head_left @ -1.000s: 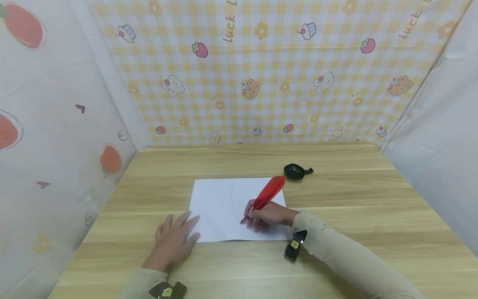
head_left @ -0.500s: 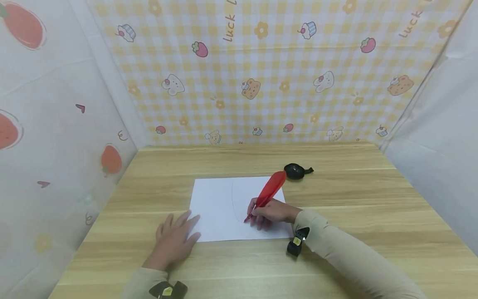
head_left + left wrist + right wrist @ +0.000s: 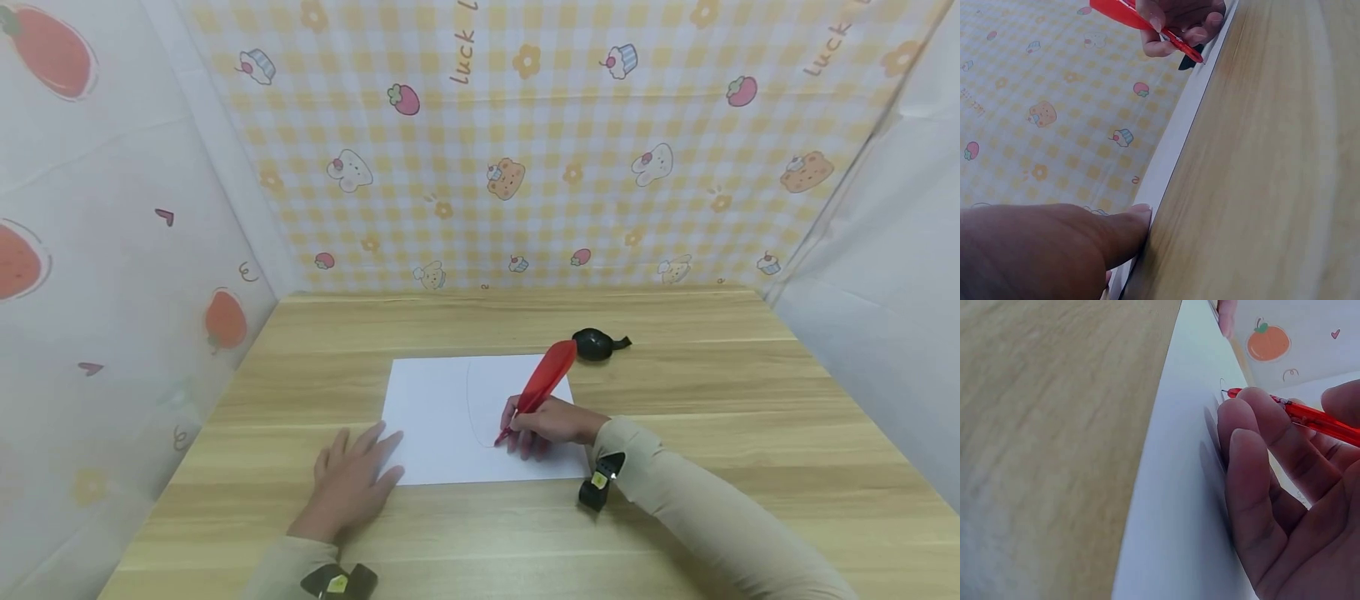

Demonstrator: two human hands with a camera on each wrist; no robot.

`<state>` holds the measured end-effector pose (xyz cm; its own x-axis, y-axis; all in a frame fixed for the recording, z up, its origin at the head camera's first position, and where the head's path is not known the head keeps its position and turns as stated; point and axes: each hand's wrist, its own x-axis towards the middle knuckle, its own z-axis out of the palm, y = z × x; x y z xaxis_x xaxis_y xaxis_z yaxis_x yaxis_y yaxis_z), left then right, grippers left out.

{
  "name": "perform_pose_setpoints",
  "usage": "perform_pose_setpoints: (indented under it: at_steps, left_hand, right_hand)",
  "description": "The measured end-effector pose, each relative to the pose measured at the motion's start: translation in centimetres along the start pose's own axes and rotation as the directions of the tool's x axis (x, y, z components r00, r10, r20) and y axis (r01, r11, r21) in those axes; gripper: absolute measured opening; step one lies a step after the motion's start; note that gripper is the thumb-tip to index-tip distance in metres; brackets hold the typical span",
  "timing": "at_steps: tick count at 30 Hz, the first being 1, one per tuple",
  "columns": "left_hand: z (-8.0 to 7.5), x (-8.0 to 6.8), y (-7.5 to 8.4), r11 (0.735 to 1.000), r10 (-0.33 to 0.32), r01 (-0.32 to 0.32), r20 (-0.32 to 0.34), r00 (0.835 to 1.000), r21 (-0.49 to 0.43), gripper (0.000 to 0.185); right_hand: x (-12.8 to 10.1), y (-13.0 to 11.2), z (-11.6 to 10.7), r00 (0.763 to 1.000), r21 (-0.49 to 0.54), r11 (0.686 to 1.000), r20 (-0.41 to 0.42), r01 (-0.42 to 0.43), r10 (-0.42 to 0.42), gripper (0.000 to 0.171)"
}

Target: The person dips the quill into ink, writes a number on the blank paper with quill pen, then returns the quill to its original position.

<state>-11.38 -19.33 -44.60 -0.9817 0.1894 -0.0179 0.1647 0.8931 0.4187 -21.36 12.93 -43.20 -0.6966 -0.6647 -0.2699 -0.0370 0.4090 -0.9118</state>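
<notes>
Overall, a yellow-and-white checked cloth [image 3: 570, 150] rises along the far side, printed with strawberries, cupcakes and small animals. White cloths hang at the left [image 3: 127, 275] and right [image 3: 885, 275], and between them spreads a wooden table [image 3: 450, 542] with pale grain. Two beige sleeves reach in from the near side. A white sheet of paper [image 3: 427, 408] lies flat around the middle of the table.

At its left edge the left hand [image 3: 351, 479] rests with its fingers spread, gripping nothing; the thumb touches the paper near its near left corner. On the paper's right half, the right hand [image 3: 551, 421] pinches a red feather-topped pen [image 3: 546, 379] between thumb and fingers, its other fingers loosely bent beside the sheet's surface. The pen slants, its feather leaning far and right, its tip down at the paper. Just beyond the far right corner sits a rounded black object [image 3: 594, 344] with a narrow tail pointing right. Each wrist wears a small black device. Thinnest of all, a curved line [image 3: 468, 404] runs from near the paper's far edge nearward, then bends right to the pen tip.
</notes>
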Motion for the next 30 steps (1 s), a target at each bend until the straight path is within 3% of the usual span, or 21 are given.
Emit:
perform_pose_setpoints:
  at_steps: [30]
  left_hand:
    - [0.1,0.0,-0.2,1.000,0.000,0.000,0.007,1.000,-0.008,0.049]
  right_hand:
    - [0.1,0.2,-1.4,1.000,0.003,1.000,-0.021,0.007,-0.007,0.015]
